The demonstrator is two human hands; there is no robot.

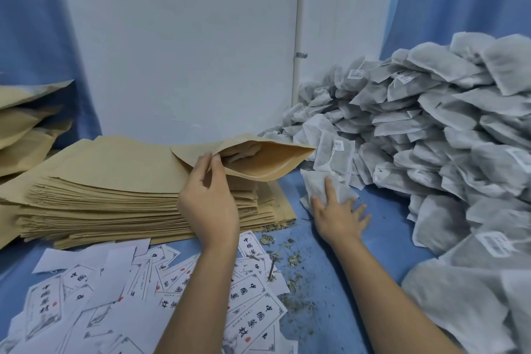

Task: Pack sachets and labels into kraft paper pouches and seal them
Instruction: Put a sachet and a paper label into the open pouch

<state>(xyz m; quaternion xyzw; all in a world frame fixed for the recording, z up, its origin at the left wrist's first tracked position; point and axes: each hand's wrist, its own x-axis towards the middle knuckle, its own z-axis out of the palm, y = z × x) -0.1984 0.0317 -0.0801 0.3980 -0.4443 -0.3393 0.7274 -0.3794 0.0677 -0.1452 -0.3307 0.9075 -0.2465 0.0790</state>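
Left hand (pixel 208 204) pinches an open tan kraft paper pouch (pixel 267 165); right hand's (pixel 339 217) straight fingers (pixel 330 189) press a white mesh sachet (pixel 314 184).

Blue table (pixel 385 207), pouches (pixel 115 198), labels (pixel 253 312), sachets (pixel 431 129), crumbs (pixel 293 259)

Soft, even, cool light with faint shadows; wide-angle bending blurs the sachets (pixel 454 304) at 4 o'clock.
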